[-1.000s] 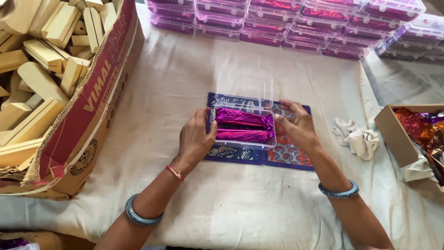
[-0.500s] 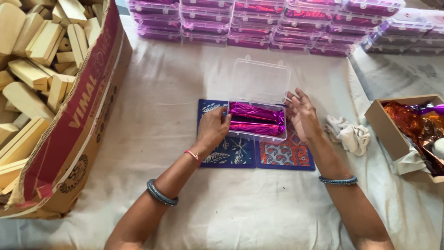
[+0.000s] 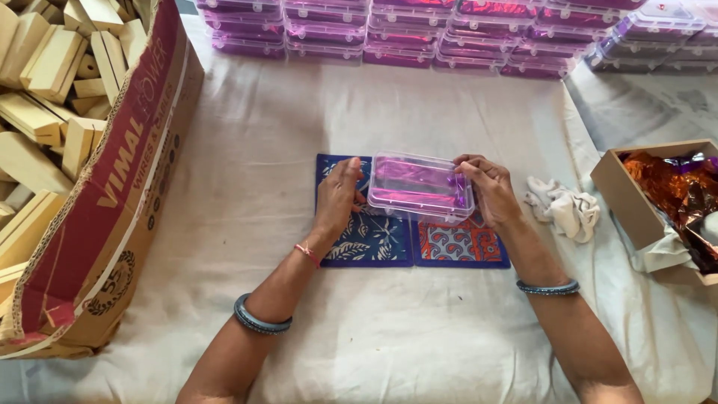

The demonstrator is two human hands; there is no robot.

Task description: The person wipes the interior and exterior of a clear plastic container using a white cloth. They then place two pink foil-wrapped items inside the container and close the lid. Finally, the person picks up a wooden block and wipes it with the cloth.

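Note:
A clear plastic box (image 3: 419,185) with shiny magenta foil-wrapped pieces inside is held level, its lid down, just above two patterned mats, one blue (image 3: 362,236) and one red-orange (image 3: 458,243). My left hand (image 3: 338,196) presses against the box's left end with fingers flat. My right hand (image 3: 488,187) grips the right end, fingers curled over the lid's edge.
A big cardboard carton (image 3: 112,202) full of pale wooden blocks stands at the left. Rows of stacked clear boxes with magenta contents (image 3: 449,34) line the far edge. A crumpled white cloth (image 3: 562,206) and a small box of orange and purple foil (image 3: 669,202) lie right.
The box's lid, open and raised one second ago, is now down over the magenta pieces. Both hands moved from the box's inside onto its ends.

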